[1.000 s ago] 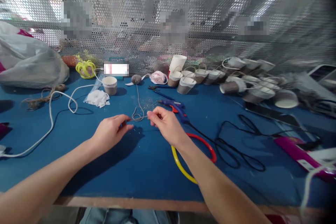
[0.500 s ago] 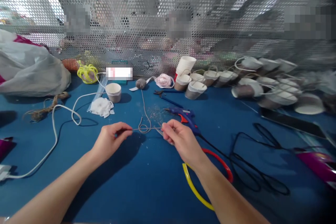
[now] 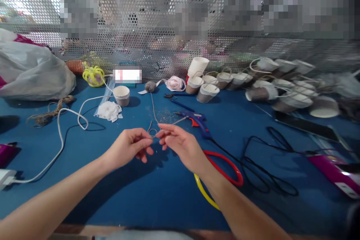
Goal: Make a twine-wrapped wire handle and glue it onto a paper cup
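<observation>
A thin grey cord (image 3: 153,107) runs from a small grey ball of cord (image 3: 150,86) down to my hands, where it forms a small loop (image 3: 152,132). My left hand (image 3: 132,145) pinches the cord beside this loop between thumb and forefinger, the other fingers curled below. Close on the loop's other side, my right hand (image 3: 181,144) has its fingertips on the cord, forefinger stretched out above the thumb; its exact hold is partly hidden. Behind my right hand, a length of cord slants up towards the blue glue gun (image 3: 198,120).
Pliers (image 3: 180,97) lie beyond the glue gun. A wrapped paper cup (image 3: 121,96) and white flower-like pieces (image 3: 109,111) stand left. Many handled cups (image 3: 208,93) fill the back right. Red tubing (image 3: 225,167), black cable (image 3: 253,180) and a phone (image 3: 306,125) lie right; a white cable (image 3: 60,131) curves left.
My hands have come together from both sides of the loop, and the stretched cord between them has slackened. My right hand moved left and its fingers loosened. The view shifted slightly.
</observation>
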